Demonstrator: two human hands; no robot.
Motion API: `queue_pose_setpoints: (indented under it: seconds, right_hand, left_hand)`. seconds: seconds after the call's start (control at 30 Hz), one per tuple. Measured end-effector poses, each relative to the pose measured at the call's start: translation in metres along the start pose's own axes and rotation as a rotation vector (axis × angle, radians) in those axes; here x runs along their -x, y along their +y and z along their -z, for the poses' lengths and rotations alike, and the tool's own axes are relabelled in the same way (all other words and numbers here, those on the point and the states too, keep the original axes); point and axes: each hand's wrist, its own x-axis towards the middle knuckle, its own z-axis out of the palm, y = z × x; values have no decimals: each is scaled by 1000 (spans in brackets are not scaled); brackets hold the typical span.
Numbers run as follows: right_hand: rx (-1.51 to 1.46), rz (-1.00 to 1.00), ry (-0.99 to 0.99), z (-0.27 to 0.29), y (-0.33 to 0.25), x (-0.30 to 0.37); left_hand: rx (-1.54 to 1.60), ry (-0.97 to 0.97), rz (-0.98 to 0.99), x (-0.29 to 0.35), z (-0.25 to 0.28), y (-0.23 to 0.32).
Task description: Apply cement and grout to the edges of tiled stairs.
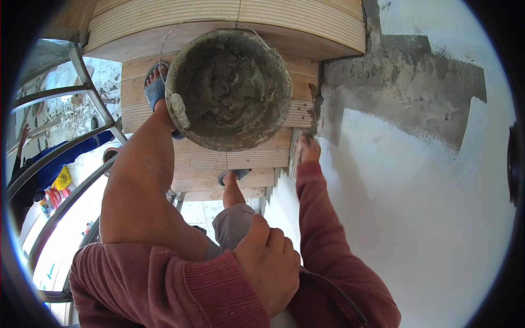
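My left hand (269,263) rests in front of my body beside my raised knee, its fingers curled in and no object showing in them. Reaching forward to the stair edge by the wall, my right hand (308,150) is closed on what looks like a trowel (315,104). The tool is seen nearly edge-on, dark and smeared with mortar, and most of its handle is hidden. Left of that hand, a round bucket (180,134) caked in cement stands on the steps. Wet grey mortar (235,82) lies inside it, and its wire handle (162,46) is raised.
Wood-look tiled steps (295,22) run beneath my sandalled feet. A white wall (404,191) with a rough grey cement patch (404,93) rises at right. Metal railing bars (65,142) line the left side; beyond them another person's blue clothing (60,161) shows lower down.
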Motion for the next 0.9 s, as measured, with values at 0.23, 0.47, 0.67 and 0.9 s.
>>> queue_pose_setpoints:
  seconds: [0.23,0.47,0.67,0.9]
  right_hand:
    - [-34,-126,-7,-27,24,-19]
    - [-71,-181,165,-44,28,-47]
    - [-219,-163,256,-57,43,-37]
    - [569,244,418,-46,89,-15]
  left_hand:
    - [44,110,-4,2,-7,-2]
    - [-163,211,-12,-4,-6,-2]
    - [60,-2,74,-4,-7,-5]
    - [-27,57,33,8,1,-8]
